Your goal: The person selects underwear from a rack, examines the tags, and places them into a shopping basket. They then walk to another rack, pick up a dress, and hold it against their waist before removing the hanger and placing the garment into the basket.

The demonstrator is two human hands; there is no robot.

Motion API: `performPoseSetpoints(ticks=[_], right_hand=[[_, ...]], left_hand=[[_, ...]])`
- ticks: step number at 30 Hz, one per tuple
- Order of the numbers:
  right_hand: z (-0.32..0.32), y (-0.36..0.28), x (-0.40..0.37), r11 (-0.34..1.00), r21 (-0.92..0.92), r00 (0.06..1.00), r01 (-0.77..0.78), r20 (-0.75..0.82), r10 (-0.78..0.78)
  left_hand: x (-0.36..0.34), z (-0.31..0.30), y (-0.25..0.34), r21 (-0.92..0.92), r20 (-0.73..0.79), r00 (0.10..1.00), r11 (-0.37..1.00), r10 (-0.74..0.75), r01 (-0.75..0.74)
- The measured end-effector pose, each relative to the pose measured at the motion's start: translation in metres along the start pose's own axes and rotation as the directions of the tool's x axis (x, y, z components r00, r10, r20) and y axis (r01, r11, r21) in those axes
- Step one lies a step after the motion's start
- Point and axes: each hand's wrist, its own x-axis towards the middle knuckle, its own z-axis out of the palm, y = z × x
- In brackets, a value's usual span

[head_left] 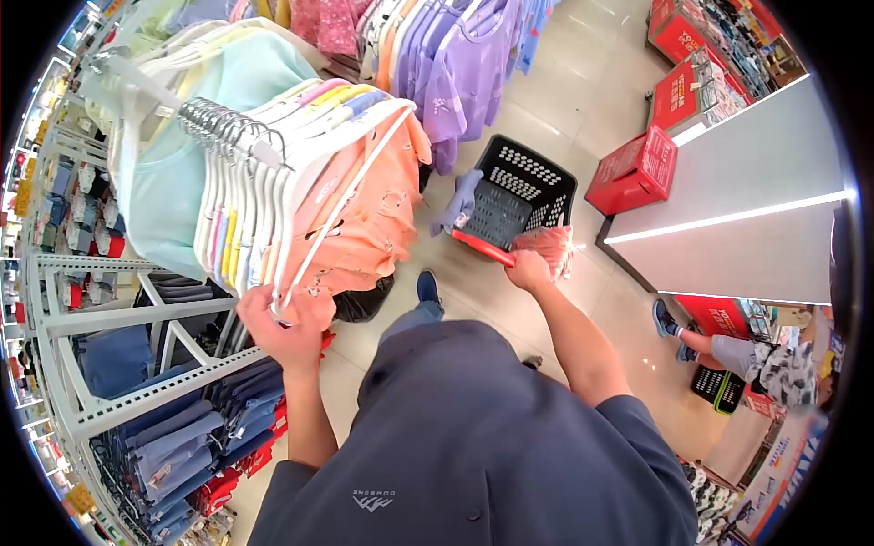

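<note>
While left hand [288, 329] grips hanger [339, 211], right hand [528, 270] fingers buried in garment [549, 244].

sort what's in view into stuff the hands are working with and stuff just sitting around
In use: left hand on the white hanger of the orange shirt; right hand holding a pink garment by the black basket.
Lying about: purple shirts, red box, folded blue clothes on the shelves.

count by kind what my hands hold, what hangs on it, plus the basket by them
hanger, in left hand: 1
orange garments, one hung, one in right hand: 2
basket: 1
total: 4
</note>
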Motion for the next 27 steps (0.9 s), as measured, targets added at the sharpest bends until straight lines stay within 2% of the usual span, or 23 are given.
performPoseSetpoints(ticks=[1,3,4,5,6,8,10,12,13,14,15,16,17,18,19,20,21,22,24,27], right_hand=[[-0.014,-0.005,0.000,0.999,0.011,0.999,-0.044,-0.004,0.044],[-0.025,0.000,0.012,0.999,0.008,0.999,-0.047,-0.025,0.048],[-0.030,0.003,0.017,0.999,0.006,0.998,-0.049,-0.049,0.049],[-0.035,0.006,0.023,0.999,0.006,0.998,-0.042,-0.048,0.043],[-0.038,0.009,0.031,0.999,0.009,0.998,-0.048,-0.043,0.048],[-0.042,0.018,0.044,1.000,0.016,0.999,-0.017,-0.048,0.017],[-0.051,0.023,0.054,0.999,0.034,0.999,-0.025,-0.046,0.027],[-0.062,0.029,0.063,0.996,0.080,0.999,0.045,-0.004,-0.045],[-0.063,0.037,0.068,0.991,0.053,0.992,0.125,-0.005,-0.125],[-0.063,0.049,0.073,0.991,0.055,0.993,0.121,0.005,-0.122],[-0.060,0.064,0.080,0.925,0.347,0.987,0.158,-0.076,-0.140],[-0.059,0.079,0.088,0.772,0.603,0.979,0.200,-0.155,-0.133],[-0.061,0.099,0.096,0.548,0.830,0.991,0.104,-0.132,0.011],[-0.085,0.107,0.093,0.409,0.911,0.972,-0.050,-0.051,0.231],[-0.059,0.152,0.109,0.620,0.773,0.911,-0.136,-0.148,0.384],[-0.035,0.196,0.121,0.742,0.631,0.898,-0.226,-0.161,0.410],[0.009,0.249,0.135,0.729,0.593,0.869,-0.342,-0.095,0.485],[-0.008,0.255,0.128,0.767,0.461,0.867,-0.447,0.013,0.498],[0.005,0.287,0.138,0.792,0.342,0.855,-0.506,0.076,0.514],[0.008,0.307,0.162,0.809,0.327,0.872,-0.488,0.153,0.464]], left_hand=[[-0.002,0.005,0.010,-0.078,0.010,0.998,0.995,0.069,-0.068],[-0.006,0.028,0.028,-0.342,0.278,0.959,0.939,0.063,0.038],[-0.007,0.041,0.038,-0.347,0.465,0.885,0.918,-0.012,0.195],[-0.008,0.053,0.044,-0.318,0.636,0.768,0.883,-0.073,0.347],[-0.011,0.064,0.039,-0.315,0.642,0.763,0.883,-0.072,0.349],[-0.021,0.088,0.025,-0.279,0.852,0.499,0.944,0.159,0.176],[-0.028,0.101,0.019,-0.261,0.867,0.468,0.957,0.173,0.130],[-0.032,0.114,0.018,-0.150,0.897,0.440,0.962,0.036,0.227],[-0.033,0.122,0.017,-0.148,0.901,0.432,0.962,0.036,0.229],[-0.035,0.130,0.016,-0.087,0.925,0.379,0.955,-0.028,0.284],[-0.040,0.136,0.014,-0.017,0.943,0.319,0.941,-0.098,0.338],[-0.047,0.143,0.012,0.000,0.944,0.309,0.938,-0.114,0.347],[-0.055,0.150,0.011,0.055,0.942,0.292,0.935,-0.164,0.350],[-0.065,0.159,0.009,0.107,0.939,0.272,0.930,-0.211,0.352],[-0.076,0.168,0.008,0.122,0.929,0.283,0.921,-0.237,0.370],[-0.085,0.176,0.013,0.139,0.930,0.269,0.917,-0.251,0.374],[-0.095,0.181,0.018,0.187,0.914,0.245,0.870,-0.324,0.456],[-0.100,0.186,0.026,0.233,0.891,0.217,0.812,-0.399,0.535],[-0.104,0.192,0.045,0.285,0.889,0.176,0.811,-0.423,0.512],[-0.109,0.195,0.075,0.311,0.855,0.143,0.713,-0.498,0.628]])
